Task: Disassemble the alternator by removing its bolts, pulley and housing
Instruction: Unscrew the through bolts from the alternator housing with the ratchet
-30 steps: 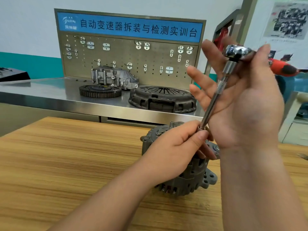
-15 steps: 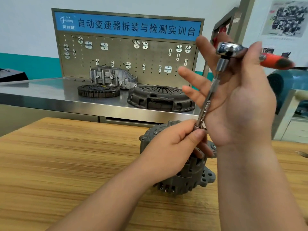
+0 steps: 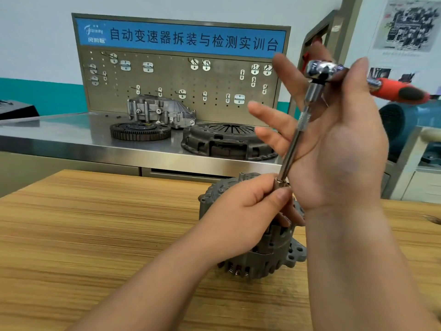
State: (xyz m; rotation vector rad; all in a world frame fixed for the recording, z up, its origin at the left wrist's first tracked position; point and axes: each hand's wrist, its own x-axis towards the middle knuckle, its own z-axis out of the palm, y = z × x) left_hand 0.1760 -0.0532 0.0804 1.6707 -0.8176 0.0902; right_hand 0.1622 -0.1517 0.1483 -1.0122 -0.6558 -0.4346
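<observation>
Wooden tabletop (image 3: 95,235) carries the alternator (image 3: 269,256) near its far edge, where I see my left grip (image 3: 243,218) pinching the extension bar (image 3: 292,149) and my right grip (image 3: 338,151) holding the ratchet (image 3: 321,69) between thumb and forefinger.

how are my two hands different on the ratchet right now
The left hand sits low at the alternator, pinching the bottom of the extension bar; the right hand is up high, holding the ratchet head. The left hand's fingers are curled, back facing the camera; the right hand's are spread, palm showing. Both hold one tool.
</observation>
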